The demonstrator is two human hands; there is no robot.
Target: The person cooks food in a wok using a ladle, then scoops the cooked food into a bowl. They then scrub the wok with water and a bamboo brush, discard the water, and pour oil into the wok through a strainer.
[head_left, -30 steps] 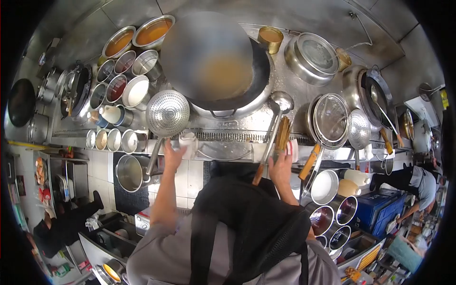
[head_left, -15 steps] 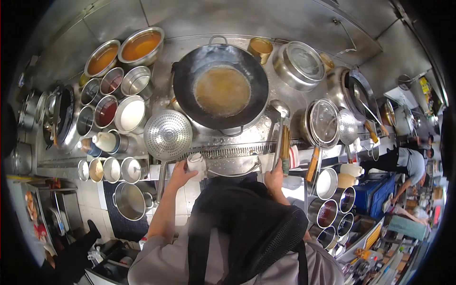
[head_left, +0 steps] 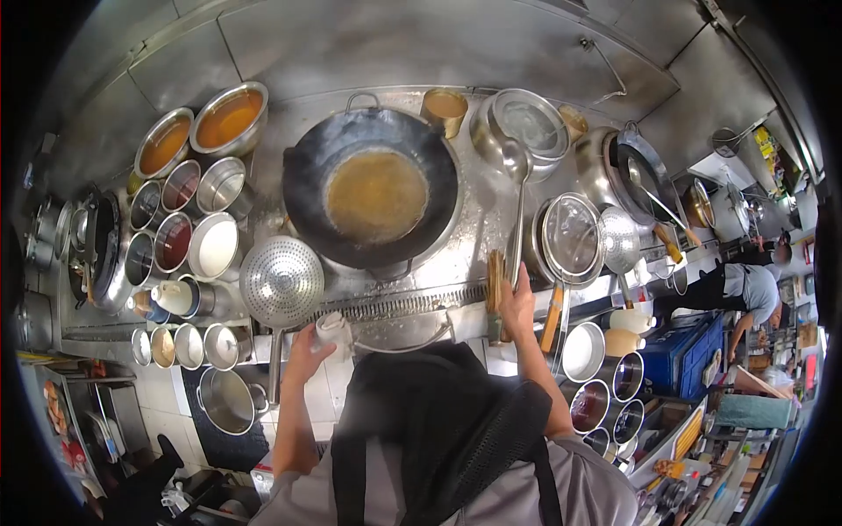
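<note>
A black wok (head_left: 307,210) sits on the stove, brownish liquid with a little steam in its bottom. My right hand (head_left: 517,305) is closed round the handle of a metal ladle (head_left: 517,167), whose bowl is raised to the right of the wok. Beside that hand stands a bamboo brush (head_left: 495,289). At the counter's front edge, my left hand (head_left: 307,352) is next to a folded white cloth (head_left: 333,331), thumb apart from the fingers, holding nothing. A perforated skimmer (head_left: 281,282) lies just beyond it, its handle pointing toward me.
Two bowls of orange liquid (head_left: 230,123) and several metal pots of sauces stand at the left. Stacked strainers (head_left: 572,237), another skimmer (head_left: 620,241) and a lidded pot (head_left: 526,131) are at the right. A co-worker (head_left: 745,289) stands far right; another person's dark legs show lower left.
The ladle has been taken up in my right hand, which has moved forward, its bowl now higher and beside the lidded pot. My left hand remains by the cloth. The view has shifted.
</note>
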